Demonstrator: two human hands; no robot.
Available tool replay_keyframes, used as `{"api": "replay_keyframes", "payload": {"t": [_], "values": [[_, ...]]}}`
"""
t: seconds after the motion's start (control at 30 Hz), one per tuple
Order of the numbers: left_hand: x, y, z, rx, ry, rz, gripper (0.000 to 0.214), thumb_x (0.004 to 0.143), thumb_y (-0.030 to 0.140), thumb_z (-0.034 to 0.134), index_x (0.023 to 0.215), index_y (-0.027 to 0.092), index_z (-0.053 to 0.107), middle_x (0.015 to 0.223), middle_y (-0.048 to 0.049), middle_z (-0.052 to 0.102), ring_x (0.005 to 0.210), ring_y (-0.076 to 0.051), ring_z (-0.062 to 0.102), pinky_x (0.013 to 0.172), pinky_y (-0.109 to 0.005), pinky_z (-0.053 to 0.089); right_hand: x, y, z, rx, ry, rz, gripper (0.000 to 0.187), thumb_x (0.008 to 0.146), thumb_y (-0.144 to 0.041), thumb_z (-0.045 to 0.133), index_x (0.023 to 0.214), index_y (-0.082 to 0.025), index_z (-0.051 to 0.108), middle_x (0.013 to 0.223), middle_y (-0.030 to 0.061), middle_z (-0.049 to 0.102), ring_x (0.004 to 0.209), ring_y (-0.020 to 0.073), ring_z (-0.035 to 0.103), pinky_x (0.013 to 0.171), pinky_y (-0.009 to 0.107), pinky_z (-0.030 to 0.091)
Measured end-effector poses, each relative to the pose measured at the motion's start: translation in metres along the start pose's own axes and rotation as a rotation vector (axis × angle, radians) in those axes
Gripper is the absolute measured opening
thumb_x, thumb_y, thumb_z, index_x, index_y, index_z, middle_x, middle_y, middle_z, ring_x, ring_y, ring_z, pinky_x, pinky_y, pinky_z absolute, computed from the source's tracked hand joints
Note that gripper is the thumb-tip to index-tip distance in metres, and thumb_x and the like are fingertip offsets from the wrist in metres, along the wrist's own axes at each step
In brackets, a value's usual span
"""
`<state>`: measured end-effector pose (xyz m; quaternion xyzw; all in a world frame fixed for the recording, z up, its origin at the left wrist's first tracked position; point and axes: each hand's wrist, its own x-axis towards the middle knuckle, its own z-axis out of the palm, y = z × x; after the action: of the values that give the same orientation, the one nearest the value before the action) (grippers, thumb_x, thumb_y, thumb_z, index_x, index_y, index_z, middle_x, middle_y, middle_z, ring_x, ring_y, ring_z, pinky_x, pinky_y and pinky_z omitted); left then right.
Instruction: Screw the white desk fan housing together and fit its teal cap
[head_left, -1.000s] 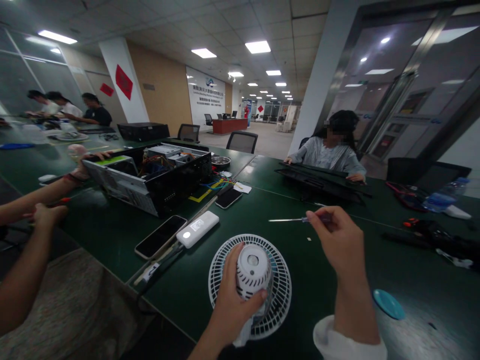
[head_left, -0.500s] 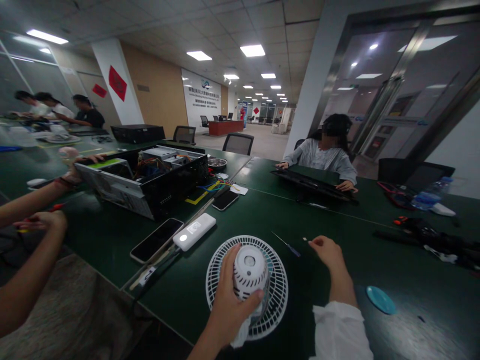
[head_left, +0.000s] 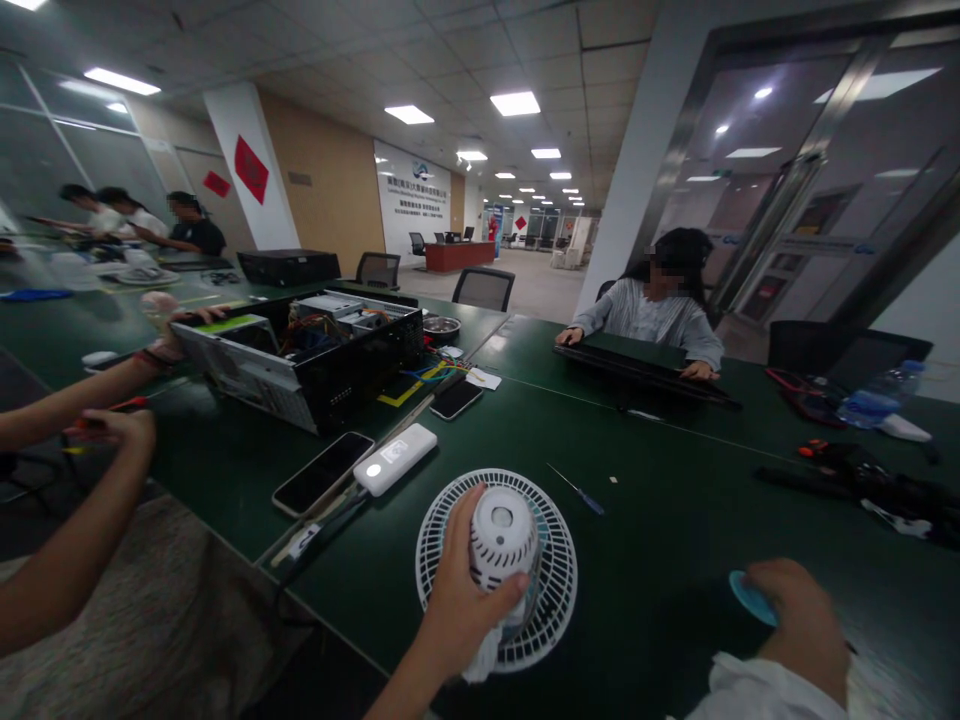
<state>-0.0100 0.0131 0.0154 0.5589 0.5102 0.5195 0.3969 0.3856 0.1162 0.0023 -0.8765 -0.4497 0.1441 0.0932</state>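
Note:
My left hand is wrapped round the white motor housing of a small fan, thumb on its near side. The housing stands on a round white fan grille with turquoise showing through the bars. At the right, my right hand has its curled fingers at the edge of a turquoise disc; its fingertips are partly hidden behind the hand. A thin screwdriver with a blue handle lies beyond the grille. Near it rests a tiny pale piece.
A white power bank and two phones, one near and one farther, lie left of the fan. An opened computer case stands beyond, with another person's hands beside it. Across the table, a person holds a black panel.
My right hand has let go of the tiny pale piece, which now lies on the table, and has moved right and nearer to the turquoise disc. My left hand keeps its hold.

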Motion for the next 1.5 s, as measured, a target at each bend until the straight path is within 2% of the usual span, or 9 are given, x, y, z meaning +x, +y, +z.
{"api": "replay_keyframes", "payload": {"t": [0.13,0.27,0.37,0.5,0.6,0.7,0.87,1.07,1.5], "values": [[0.000,-0.002,0.002,-0.018,0.038,0.025,0.079,0.070,0.036,0.069,0.137,0.028,0.028,0.143,-0.0096,0.031,0.131,-0.035,0.031,0.105,-0.056,0.027,-0.008,-0.008,-0.007,-0.123,-0.194,0.201,0.021,0.087,-0.030,0.056,0.102,-0.017,0.058,0.101,0.0044,0.061,0.085,0.0154,0.061,0.070,0.031,0.052],[0.001,-0.005,0.003,-0.012,0.048,0.060,0.078,0.070,0.035,0.068,0.136,0.028,0.028,0.143,-0.0092,0.031,0.132,-0.034,0.029,0.108,-0.055,0.022,-0.024,-0.033,-0.028,-0.099,-0.174,0.046,0.006,0.081,-0.021,0.060,0.084,-0.015,0.062,0.086,0.0057,0.065,0.076,0.0167,0.063,0.066,0.031,0.052],[0.001,-0.006,0.002,0.009,0.031,0.095,0.077,0.072,0.034,0.068,0.137,0.028,0.026,0.144,-0.0093,0.030,0.133,-0.032,0.027,0.110,-0.054,0.019,-0.050,-0.071,-0.045,0.012,-0.085,-0.233,0.005,0.074,-0.017,0.061,0.069,-0.019,0.061,0.079,0.0107,0.067,0.079,0.0258,0.065,0.068,0.035,0.050],[0.001,-0.005,0.001,0.014,0.018,0.074,0.080,0.072,0.038,0.069,0.138,0.028,0.025,0.145,-0.0101,0.027,0.133,-0.034,0.026,0.109,-0.055,0.020,-0.116,-0.136,-0.056,0.188,-0.099,-0.712,0.013,0.081,-0.030,0.054,0.091,-0.024,0.060,0.097,0.0018,0.066,0.088,0.0175,0.062,0.079,0.029,0.048],[0.000,-0.004,0.003,-0.036,0.031,0.082,0.079,0.071,0.038,0.069,0.137,0.027,0.027,0.144,-0.0102,0.031,0.132,-0.034,0.029,0.109,-0.055,0.021,-0.173,-0.177,-0.051,0.296,-0.154,-1.219,0.009,0.085,-0.021,0.049,0.088,-0.020,0.058,0.090,0.0025,0.063,0.080,0.0154,0.060,0.071,0.029,0.048],[0.000,-0.004,0.004,-0.104,0.034,0.092,0.080,0.072,0.039,0.068,0.137,0.026,0.024,0.143,-0.0102,0.033,0.131,-0.032,0.033,0.109,-0.052,0.023,-0.209,-0.200,-0.039,0.264,-0.169,-1.402,0.012,0.084,-0.010,0.050,0.089,-0.019,0.057,0.091,0.0023,0.061,0.085,0.0143,0.057,0.076,0.028,0.047],[0.000,-0.003,0.003,-0.054,0.001,0.100,0.079,0.074,0.041,0.066,0.137,0.025,0.022,0.144,-0.0102,0.030,0.133,-0.030,0.029,0.111,-0.051,0.019,-0.218,-0.210,-0.025,0.118,-0.110,-1.424,0.021,0.081,-0.002,0.051,0.091,-0.019,0.060,0.096,0.0036,0.061,0.090,0.0174,0.056,0.080,0.033,0.047],[0.001,-0.002,0.005,-0.059,0.017,0.110,0.076,0.073,0.040,0.067,0.136,0.027,0.025,0.142,-0.0088,0.034,0.132,-0.031,0.031,0.110,-0.050,0.023,-0.217,-0.208,-0.029,0.107,-0.127,-1.420,0.025,0.081,-0.002,0.051,0.093,-0.021,0.062,0.096,0.0026,0.061,0.091,0.0174,0.055,0.079,0.033,0.048],[0.002,-0.008,0.006,-0.055,0.050,0.121,0.078,0.072,0.042,0.067,0.136,0.024,0.027,0.144,-0.0107,0.032,0.133,-0.033,0.028,0.110,-0.052,0.019,-0.213,-0.207,-0.031,0.148,-0.270,-1.438,0.022,0.082,-0.002,0.050,0.091,-0.018,0.061,0.099,0.0026,0.062,0.094,0.0161,0.053,0.084,0.030,0.042]]}}
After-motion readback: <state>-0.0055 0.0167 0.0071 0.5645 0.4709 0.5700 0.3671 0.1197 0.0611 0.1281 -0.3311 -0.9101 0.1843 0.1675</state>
